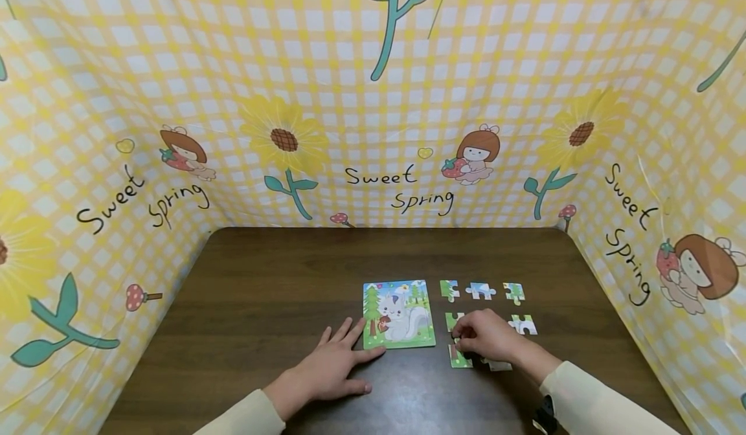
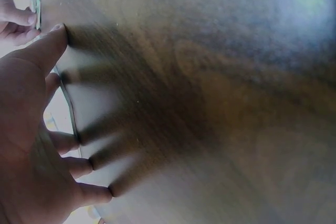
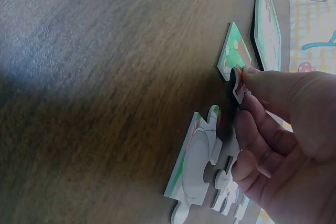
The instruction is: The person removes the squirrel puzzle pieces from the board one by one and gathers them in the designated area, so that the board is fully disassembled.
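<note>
My right hand (image 1: 489, 338) pinches a jigsaw piece (image 3: 237, 86) between thumb and fingers, tilted and partly hidden by them. Just beyond it in the right wrist view lies a green corner piece (image 3: 234, 51); a pale piece with a green edge (image 3: 191, 163) lies nearer. My left hand (image 1: 329, 371) lies on the table with fingers spread, its index finger by the lower left corner of a square squirrel picture (image 1: 402, 322). Loose pieces lie right of that picture in rows, among them a blue one (image 1: 480, 290) and a white one (image 1: 523, 325).
The brown wooden table (image 1: 268, 279) has its back edge against a yellow checked cloth (image 1: 361, 118), which also rises on the left and right. Two more pieces in the far row are a green one (image 1: 449, 289) and a green-and-blue one (image 1: 515, 292).
</note>
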Tool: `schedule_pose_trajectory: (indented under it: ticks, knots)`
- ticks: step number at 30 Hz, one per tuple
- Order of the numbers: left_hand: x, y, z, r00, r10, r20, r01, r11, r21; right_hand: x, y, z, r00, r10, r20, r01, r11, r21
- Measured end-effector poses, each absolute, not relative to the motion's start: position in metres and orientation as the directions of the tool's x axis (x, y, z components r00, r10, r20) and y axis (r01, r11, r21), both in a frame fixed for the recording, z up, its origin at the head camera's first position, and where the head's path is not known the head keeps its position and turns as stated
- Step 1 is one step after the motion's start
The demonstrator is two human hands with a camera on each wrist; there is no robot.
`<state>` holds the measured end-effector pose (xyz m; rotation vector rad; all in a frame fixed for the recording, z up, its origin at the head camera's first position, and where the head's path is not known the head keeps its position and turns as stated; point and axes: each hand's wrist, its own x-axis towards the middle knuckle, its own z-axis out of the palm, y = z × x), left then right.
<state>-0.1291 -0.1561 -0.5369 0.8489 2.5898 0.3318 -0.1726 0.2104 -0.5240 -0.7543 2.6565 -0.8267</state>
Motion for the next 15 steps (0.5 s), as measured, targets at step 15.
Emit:
schedule_pose_trajectory:
  ticks: [15]
  knots:
    - [-0.1312,-0.1586,-0.5365,-0.736,0.612,-0.291,0.519,0.785,0.338,-0.1720,0.2078,-0.5221,-0.831,-0.551,-0.082,-0.421,0.718,-0.553]
